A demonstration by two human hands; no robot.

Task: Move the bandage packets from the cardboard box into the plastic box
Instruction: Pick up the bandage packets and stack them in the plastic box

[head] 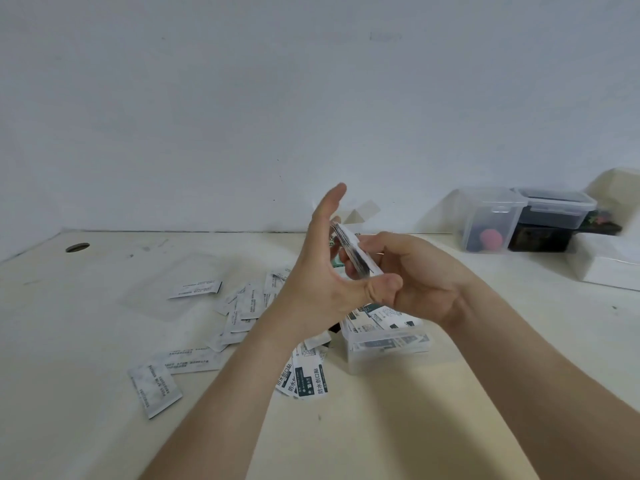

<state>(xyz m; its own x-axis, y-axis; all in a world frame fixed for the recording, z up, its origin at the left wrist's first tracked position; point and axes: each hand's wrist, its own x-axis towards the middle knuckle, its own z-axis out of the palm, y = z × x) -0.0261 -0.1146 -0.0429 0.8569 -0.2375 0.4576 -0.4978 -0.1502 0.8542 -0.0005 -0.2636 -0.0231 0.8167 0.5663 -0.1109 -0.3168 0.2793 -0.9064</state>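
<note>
Bandage packets (353,252), a light, slippery stack, are pinched at the edges by the right hand's (426,278) curled fingers (384,242). The flat left hand (322,268) steadies them above the plastic box (381,358). Loose packets (242,306) lie on the tabletop (450,410) left of it.

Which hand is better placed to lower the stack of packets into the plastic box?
Right. The right hand grips the stack of packets above the plastic box; the left hand only touches it.
</note>
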